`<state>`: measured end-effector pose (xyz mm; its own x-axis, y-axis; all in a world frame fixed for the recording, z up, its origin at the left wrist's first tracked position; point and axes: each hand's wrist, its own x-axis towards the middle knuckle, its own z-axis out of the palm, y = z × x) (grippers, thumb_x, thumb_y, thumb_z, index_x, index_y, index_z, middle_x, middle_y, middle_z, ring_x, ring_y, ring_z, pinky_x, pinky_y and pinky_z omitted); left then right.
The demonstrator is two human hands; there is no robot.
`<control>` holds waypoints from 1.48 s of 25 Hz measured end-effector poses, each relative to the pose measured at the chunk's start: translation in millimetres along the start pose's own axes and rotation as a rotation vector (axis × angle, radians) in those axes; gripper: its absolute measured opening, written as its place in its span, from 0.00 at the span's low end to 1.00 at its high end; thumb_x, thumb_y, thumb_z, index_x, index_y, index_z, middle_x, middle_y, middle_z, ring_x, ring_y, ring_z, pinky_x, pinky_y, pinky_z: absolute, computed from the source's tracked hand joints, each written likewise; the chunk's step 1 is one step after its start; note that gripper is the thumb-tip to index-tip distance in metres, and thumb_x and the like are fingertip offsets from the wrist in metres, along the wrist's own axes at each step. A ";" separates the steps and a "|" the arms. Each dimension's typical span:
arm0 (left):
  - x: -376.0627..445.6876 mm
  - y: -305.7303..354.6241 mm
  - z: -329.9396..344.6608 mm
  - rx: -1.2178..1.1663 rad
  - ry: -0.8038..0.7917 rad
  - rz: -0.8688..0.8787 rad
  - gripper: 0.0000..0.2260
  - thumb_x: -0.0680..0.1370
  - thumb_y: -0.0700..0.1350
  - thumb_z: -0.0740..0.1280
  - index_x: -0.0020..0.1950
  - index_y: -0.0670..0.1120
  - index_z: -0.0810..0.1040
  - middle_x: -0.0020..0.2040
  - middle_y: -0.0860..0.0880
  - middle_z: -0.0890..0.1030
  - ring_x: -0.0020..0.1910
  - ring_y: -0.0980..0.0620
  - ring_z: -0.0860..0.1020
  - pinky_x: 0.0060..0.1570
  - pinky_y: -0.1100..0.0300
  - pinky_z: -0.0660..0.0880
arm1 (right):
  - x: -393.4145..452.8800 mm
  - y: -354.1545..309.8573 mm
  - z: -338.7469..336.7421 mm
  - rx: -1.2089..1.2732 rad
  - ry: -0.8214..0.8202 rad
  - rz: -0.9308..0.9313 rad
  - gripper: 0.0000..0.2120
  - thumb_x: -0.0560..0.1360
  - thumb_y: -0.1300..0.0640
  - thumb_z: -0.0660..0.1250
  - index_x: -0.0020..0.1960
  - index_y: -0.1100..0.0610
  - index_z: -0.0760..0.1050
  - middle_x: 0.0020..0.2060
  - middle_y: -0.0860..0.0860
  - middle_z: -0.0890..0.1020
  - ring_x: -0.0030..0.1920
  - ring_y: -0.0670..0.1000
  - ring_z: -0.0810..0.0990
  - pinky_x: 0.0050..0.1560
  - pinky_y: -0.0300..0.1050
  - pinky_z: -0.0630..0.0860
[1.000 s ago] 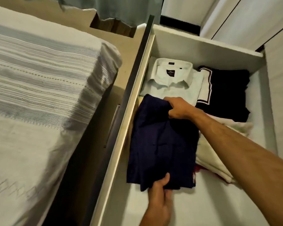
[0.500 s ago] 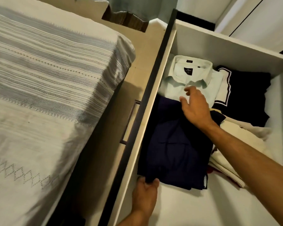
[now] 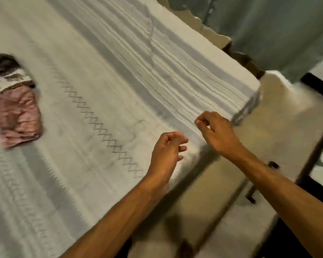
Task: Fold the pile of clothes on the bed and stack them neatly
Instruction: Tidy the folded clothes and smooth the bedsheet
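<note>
Over the bed [image 3: 101,90], both hands [image 3: 192,140] hang loosely curled, empty.

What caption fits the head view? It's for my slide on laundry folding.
Both hands, left and right, hover empty over the bed; unfolded clothes lie at far left.

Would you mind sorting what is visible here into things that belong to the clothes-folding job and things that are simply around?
Belongs to the job:
pink garment
dark patterned garment
bed
left hand
right hand

Just around:
curtain
drawer front
</note>
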<state>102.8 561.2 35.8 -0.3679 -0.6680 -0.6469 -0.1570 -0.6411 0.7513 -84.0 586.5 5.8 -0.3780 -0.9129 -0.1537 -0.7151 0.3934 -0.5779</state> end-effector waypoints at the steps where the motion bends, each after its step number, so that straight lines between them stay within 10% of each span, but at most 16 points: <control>1: 13.0 2.3 -42.6 -0.039 0.083 -0.003 0.06 0.83 0.48 0.66 0.58 0.51 0.79 0.53 0.53 0.86 0.53 0.51 0.84 0.55 0.54 0.80 | 16.1 -32.7 28.8 -0.006 -0.075 -0.024 0.07 0.85 0.53 0.63 0.55 0.53 0.79 0.52 0.51 0.81 0.51 0.51 0.79 0.55 0.48 0.77; 8: 86.0 -23.2 -356.4 -0.248 0.529 -0.004 0.08 0.78 0.51 0.74 0.55 0.52 0.79 0.53 0.52 0.85 0.53 0.51 0.84 0.57 0.52 0.79 | 121.4 -254.1 247.6 0.397 -0.728 0.306 0.16 0.75 0.48 0.73 0.58 0.56 0.81 0.53 0.55 0.86 0.52 0.57 0.85 0.53 0.51 0.79; 11: 110.5 -24.1 -484.1 -0.348 0.853 0.114 0.15 0.77 0.51 0.77 0.58 0.47 0.77 0.49 0.51 0.83 0.47 0.53 0.80 0.47 0.62 0.76 | 161.3 -341.9 337.5 0.599 -0.689 0.458 0.41 0.55 0.36 0.79 0.62 0.57 0.82 0.52 0.56 0.87 0.51 0.56 0.85 0.61 0.58 0.80; 15: 140.4 -2.7 -604.4 -0.304 0.885 0.078 0.25 0.75 0.59 0.76 0.64 0.49 0.73 0.50 0.57 0.81 0.47 0.60 0.80 0.42 0.68 0.73 | 200.5 -426.1 428.4 0.699 -0.583 0.530 0.25 0.70 0.43 0.79 0.58 0.56 0.78 0.48 0.53 0.84 0.51 0.53 0.84 0.55 0.50 0.80; 20: 189.5 37.9 -654.8 -0.116 0.612 -0.016 0.28 0.65 0.72 0.76 0.53 0.52 0.80 0.49 0.56 0.85 0.48 0.55 0.83 0.51 0.57 0.78 | 244.1 -459.3 479.4 0.557 -0.543 0.492 0.25 0.68 0.49 0.82 0.60 0.58 0.80 0.49 0.52 0.86 0.50 0.53 0.85 0.49 0.48 0.80; 25: 229.1 61.1 -670.2 -0.101 0.375 -0.060 0.32 0.60 0.62 0.85 0.57 0.47 0.84 0.50 0.47 0.88 0.48 0.46 0.87 0.55 0.48 0.83 | 253.5 -481.6 504.5 0.456 -0.610 0.335 0.15 0.75 0.57 0.74 0.61 0.52 0.81 0.50 0.51 0.87 0.48 0.54 0.87 0.45 0.46 0.81; 37: 111.4 -74.1 -672.7 -0.962 0.566 0.134 0.27 0.73 0.36 0.76 0.72 0.44 0.77 0.65 0.40 0.83 0.62 0.37 0.83 0.61 0.35 0.79 | 265.6 -540.9 539.2 1.278 -0.576 0.618 0.36 0.73 0.46 0.78 0.72 0.63 0.69 0.64 0.62 0.80 0.63 0.59 0.81 0.70 0.54 0.76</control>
<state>690.0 280.1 -180.1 0.1792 -0.6715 -0.7190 0.7153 -0.4129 0.5639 519.5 72.8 -154.6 0.0709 -0.6818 -0.7281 0.5459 0.6375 -0.5437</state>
